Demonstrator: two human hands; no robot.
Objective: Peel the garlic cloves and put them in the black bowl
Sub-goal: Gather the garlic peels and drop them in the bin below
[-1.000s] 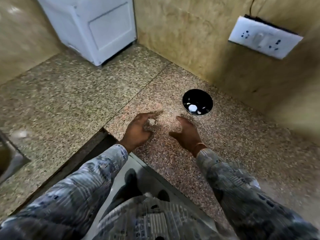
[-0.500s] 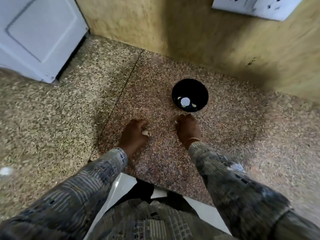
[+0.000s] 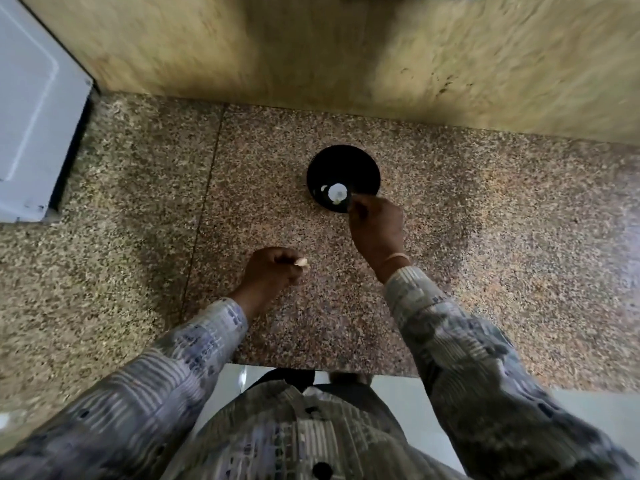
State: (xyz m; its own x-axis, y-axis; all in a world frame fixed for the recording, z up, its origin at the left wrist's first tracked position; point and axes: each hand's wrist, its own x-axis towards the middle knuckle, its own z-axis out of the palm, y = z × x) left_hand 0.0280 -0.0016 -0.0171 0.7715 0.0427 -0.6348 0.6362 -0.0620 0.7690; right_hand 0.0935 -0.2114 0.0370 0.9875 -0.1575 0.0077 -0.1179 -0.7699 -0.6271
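Far to the left of both hands, a white appliance (image 3: 31, 109) stood against the wall (image 3: 311, 46). The left hand (image 3: 270, 271) was held over the speckled table (image 3: 485, 271). Its fingers were curled, and thumb and fingertips pinched a garlic clove (image 3: 302, 262) that projected from the hand's right side. The clove was probably held there, short of the bowl, as one awaiting peeling; whether skin remained on it could not be told. Beyond and to the right of that hand, the black bowl (image 3: 346, 161) rested on the table. It contained a few pale pieces (image 3: 336, 192), presumably cloves already peeled. The right hand (image 3: 377, 226) was poised at the bowl's near rim, fingers bunched and directed into it, a pose suited to dropping a clove. Whether it pinched anything could not be told.
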